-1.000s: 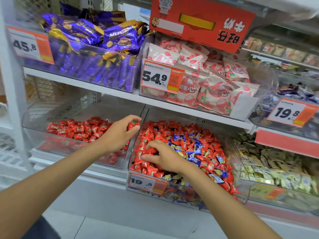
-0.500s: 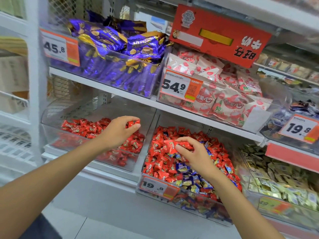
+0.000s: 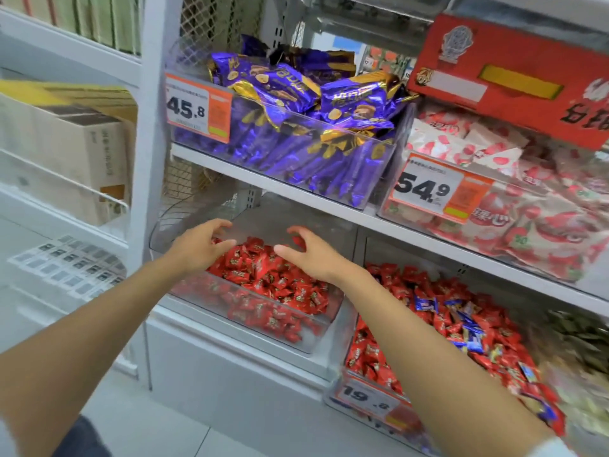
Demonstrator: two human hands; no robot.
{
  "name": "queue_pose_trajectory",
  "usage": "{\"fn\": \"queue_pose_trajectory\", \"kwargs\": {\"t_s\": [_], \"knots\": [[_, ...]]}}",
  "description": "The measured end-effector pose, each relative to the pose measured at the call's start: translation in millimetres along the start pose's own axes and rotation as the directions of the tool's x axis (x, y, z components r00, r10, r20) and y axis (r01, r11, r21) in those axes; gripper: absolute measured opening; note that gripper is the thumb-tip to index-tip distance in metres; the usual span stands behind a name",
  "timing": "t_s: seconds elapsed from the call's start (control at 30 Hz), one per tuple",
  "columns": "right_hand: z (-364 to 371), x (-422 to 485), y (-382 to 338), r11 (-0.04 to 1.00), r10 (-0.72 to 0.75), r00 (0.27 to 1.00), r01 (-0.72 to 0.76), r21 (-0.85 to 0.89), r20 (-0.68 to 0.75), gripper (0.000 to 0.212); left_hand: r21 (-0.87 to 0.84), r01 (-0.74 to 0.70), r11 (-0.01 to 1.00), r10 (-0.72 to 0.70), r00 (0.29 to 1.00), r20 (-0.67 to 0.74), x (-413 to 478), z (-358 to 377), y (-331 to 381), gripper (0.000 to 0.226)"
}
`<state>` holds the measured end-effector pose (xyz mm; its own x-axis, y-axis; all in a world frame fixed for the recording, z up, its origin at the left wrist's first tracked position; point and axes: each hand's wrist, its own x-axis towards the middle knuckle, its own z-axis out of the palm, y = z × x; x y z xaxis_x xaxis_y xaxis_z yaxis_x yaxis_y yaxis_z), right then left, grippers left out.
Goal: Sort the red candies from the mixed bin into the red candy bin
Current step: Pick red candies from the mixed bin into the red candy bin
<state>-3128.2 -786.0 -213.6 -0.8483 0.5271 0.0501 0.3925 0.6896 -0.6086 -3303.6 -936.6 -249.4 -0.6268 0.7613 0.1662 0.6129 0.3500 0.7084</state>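
head view: left hand (image 3: 201, 250) and right hand (image 3: 311, 257) hover over the red candy bin (image 3: 173, 225), both wide, fingers loosely curled, holding nothing. red candies (image 3: 270, 286) lie heaped inside it. the mixed bin (image 3: 390, 253) sits just beside, at its 4 o'clock.

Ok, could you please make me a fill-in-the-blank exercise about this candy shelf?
1. The left hand and the right hand are over the left bin, which holds only ___ candies.
2. The price tag on the mixed bin reads ___.
3. The bags on the shelf above the hands are ___.
Missing words: red; 19.8; purple.
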Motion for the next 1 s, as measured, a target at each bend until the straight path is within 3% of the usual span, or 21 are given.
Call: {"fn": "queue_pose_trajectory", "kwargs": {"t_s": [0.1, 0.3, 0.5, 0.6, 0.7, 0.73, 0.8, 0.87, 1.0], "knots": [[0.3, 4.4, 11.8, 0.997, 0.03, 0.997, -0.024, -0.077, 0.074, 0.06, 0.043, 0.022, 0.999, -0.023, 1.0, 0.004, -2.1, 1.5, -5.0, 0.046], [-44.1, -58.2, 37.9, 0.989, -0.136, 0.974, 0.125, -0.073, -0.182, 0.027, 0.035, -0.218, 0.975, 0.216, 0.976, 0.035, -28.3, 24.8, 59.0, 0.036], [-94.8, -159.3, 104.6, 0.999, 0.012, 0.959, -0.023, -0.032, -0.284, 0.023, -0.127, -0.512, 0.85, 0.523, 0.849, 0.072, -74.5, 79.7, 171.9, 0.029], [-108.5, -193.6, 134.0, 0.997, 0.077, 0.937, -0.074, 0.022, -0.341, 0.023, -0.148, -0.584, 0.798, 0.603, 0.773, 0.197, -92.3, 114.2, 204.6, 0.037], [-112.9, -213.1, 150.5, 0.993, 0.116, 0.924, -0.095, 0.074, -0.365, 0.024, 0.084, -0.581, 0.809, 0.472, 0.729, 0.495, -98.5, 152.1, 205.3, 0.063], [-114.2, -215.4, 152.5, 0.992, 0.124, 0.923, -0.101, 0.081, -0.365, 0.022, 0.247, -0.59, 0.769, 0.37, 0.726, 0.58, -99.7, 162.6, 200.9, 0.07], [-117.3, -216.1, 151.8, 0.99, 0.128, 0.923, -0.099, 0.098, -0.362, 0.017, 0.489, -0.61, 0.623, 0.257, 0.75, 0.609, -100.9, 175.8, 193.8, 0.075], [-118.2, -215.7, 148.4, 0.989, 0.129, 0.933, -0.096, 0.113, -0.336, 0.016, 0.544, -0.618, 0.568, 0.284, 0.767, 0.575, -99.5, 179.7, 191.1, 0.07], [-117.8, -220.9, 147.3, 0.989, 0.145, 0.965, -0.136, 0.055, -0.218, 0.016, 0.441, -0.645, 0.624, 0.376, 0.743, 0.554, -94.8, 177.9, 184.6, 0.044]]}}
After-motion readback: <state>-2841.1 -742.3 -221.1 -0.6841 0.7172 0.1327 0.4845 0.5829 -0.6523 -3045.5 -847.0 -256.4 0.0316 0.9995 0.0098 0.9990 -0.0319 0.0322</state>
